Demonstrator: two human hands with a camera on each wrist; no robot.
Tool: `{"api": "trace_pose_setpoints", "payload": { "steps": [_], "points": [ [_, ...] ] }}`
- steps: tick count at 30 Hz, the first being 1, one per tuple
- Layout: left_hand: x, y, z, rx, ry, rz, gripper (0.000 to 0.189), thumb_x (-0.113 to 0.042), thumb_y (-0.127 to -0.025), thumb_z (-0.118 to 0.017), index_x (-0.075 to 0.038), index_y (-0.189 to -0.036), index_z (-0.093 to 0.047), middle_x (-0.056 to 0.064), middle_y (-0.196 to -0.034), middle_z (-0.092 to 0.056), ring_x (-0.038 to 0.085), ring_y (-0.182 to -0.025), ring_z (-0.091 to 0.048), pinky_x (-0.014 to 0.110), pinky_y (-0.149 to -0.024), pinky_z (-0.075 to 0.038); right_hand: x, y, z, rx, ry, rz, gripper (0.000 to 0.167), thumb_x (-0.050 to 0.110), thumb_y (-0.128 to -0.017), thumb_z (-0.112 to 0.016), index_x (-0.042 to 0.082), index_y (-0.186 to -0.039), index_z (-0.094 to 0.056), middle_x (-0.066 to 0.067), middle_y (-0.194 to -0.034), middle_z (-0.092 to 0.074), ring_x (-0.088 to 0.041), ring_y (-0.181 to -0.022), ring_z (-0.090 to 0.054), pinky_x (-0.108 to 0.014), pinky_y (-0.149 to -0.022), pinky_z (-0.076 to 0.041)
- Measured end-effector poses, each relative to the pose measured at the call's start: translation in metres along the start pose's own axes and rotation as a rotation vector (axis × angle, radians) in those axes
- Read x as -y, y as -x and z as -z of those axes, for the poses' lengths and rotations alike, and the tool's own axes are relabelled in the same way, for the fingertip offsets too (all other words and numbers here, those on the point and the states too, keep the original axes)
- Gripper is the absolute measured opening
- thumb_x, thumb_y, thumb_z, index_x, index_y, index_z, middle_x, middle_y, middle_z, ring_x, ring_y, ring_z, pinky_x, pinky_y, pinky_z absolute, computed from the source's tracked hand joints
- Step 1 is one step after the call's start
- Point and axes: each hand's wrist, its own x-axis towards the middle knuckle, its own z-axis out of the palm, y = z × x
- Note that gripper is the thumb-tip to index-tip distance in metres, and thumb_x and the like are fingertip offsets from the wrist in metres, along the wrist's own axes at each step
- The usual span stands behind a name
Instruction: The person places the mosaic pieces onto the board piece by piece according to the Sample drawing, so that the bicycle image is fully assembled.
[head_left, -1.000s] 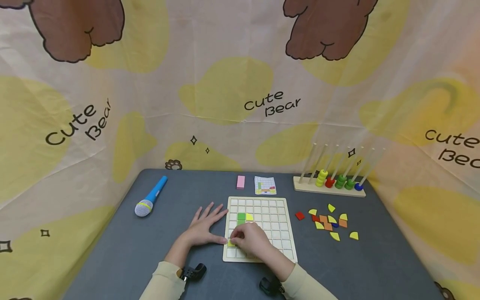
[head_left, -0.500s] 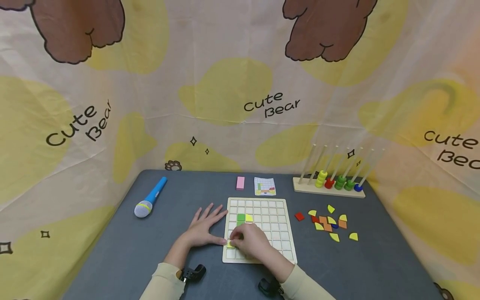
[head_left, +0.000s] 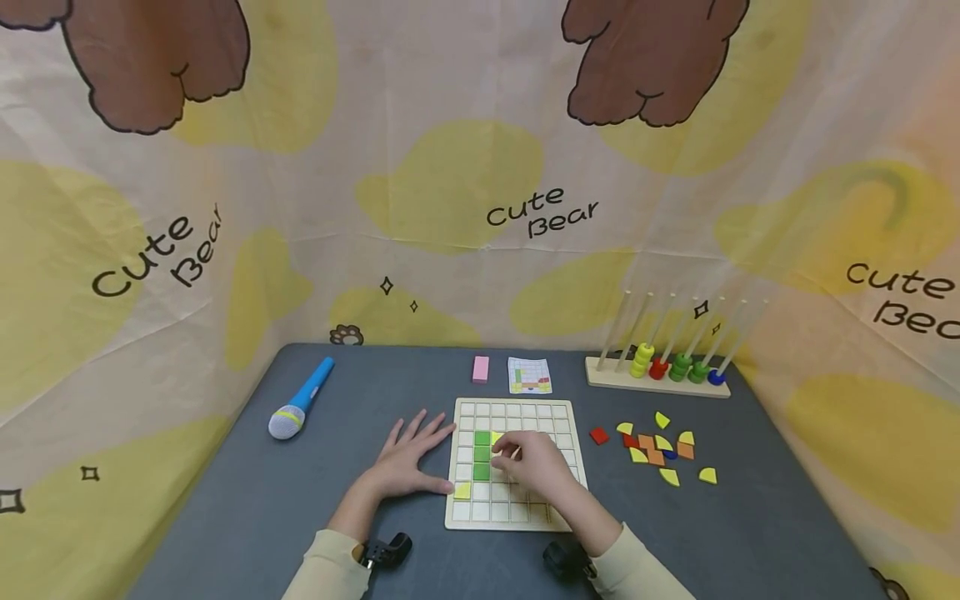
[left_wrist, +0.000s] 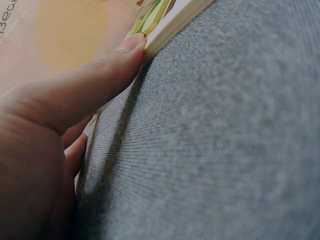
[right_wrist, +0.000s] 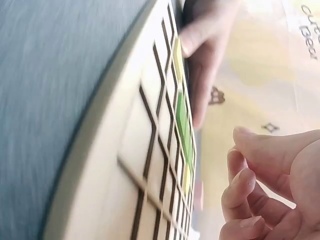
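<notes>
A pale wooden grid board [head_left: 480, 511] lies on the dark table. Three green square tiles [head_left: 482, 455] run in a column on it. One yellow tile [head_left: 462, 492] sits at its left edge, and another yellow tile [head_left: 496, 437] is partly hidden behind the right fingers. My left hand [head_left: 405, 458] is spread flat beside the board, its thumb touching the board's edge in the left wrist view. Above the board's middle hovers my right hand [head_left: 536, 462], fingers loosely curled; the right wrist view shows nothing between thumb and forefinger.
Loose yellow, orange, red and blue pieces [head_left: 655, 457] lie right of the board. Behind it are a pink block [head_left: 481, 369] and a pattern card [head_left: 529, 376]. A bead rack [head_left: 600, 372] stands back right; a blue toy microphone [head_left: 307, 392] lies left.
My right hand has lifted off the yellow tile at the board's left and moved right and away, uncovering that tile and the green column. My left hand stays put.
</notes>
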Motion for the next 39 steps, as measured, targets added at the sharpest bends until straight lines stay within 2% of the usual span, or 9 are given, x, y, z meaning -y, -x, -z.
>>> {"api": "trace_pose_setpoints", "payload": {
  "steps": [12, 22, 32, 39],
  "points": [
    [0.001, 0.005, 0.002, -0.009, 0.014, -0.006, 0.104, -0.073, -0.072, -0.075, -0.035, -0.159, -0.032, -0.004, -0.169, -0.021, 0.03, -0.158, -0.001, 0.06, -0.123, 0.007, -0.024, -0.001, 0.04, -0.134, -0.05, -0.134, 0.005, 0.016, -0.087, -0.08, 0.015, -0.092, -0.078, 0.006, -0.075, -0.064, -0.013, -0.067, -0.055, -0.025, -0.058, -0.047],
    [0.0, 0.003, -0.001, 0.004, 0.016, -0.004, 0.104, -0.073, -0.071, -0.075, -0.036, -0.159, -0.032, -0.004, -0.169, -0.02, 0.03, -0.158, -0.001, 0.06, -0.123, 0.007, -0.05, 0.002, 0.066, -0.185, -0.016, -0.239, 0.016, 0.018, -0.087, -0.08, 0.01, -0.101, -0.077, 0.0, -0.081, -0.067, -0.017, -0.075, -0.056, -0.026, -0.061, -0.049],
    [-0.002, 0.002, 0.0, 0.005, 0.014, -0.003, 0.104, -0.072, -0.071, -0.075, -0.035, -0.159, -0.032, -0.004, -0.169, -0.021, 0.031, -0.158, -0.001, 0.061, -0.123, 0.007, -0.084, 0.009, 0.1, -0.26, 0.026, -0.246, 0.017, 0.018, -0.09, -0.077, 0.008, -0.104, -0.077, -0.005, -0.09, -0.073, -0.018, -0.078, -0.063, -0.027, -0.065, -0.054],
    [-0.003, 0.001, 0.001, 0.004, 0.004, -0.007, 0.105, -0.072, -0.072, -0.076, -0.035, -0.159, -0.032, -0.004, -0.169, -0.021, 0.031, -0.158, -0.001, 0.061, -0.123, 0.006, -0.113, 0.012, 0.112, -0.252, -0.005, -0.258, 0.023, 0.019, -0.092, -0.075, 0.005, -0.11, -0.074, -0.012, -0.101, -0.074, -0.022, -0.085, -0.067, -0.027, -0.065, -0.055]
  ]
}}
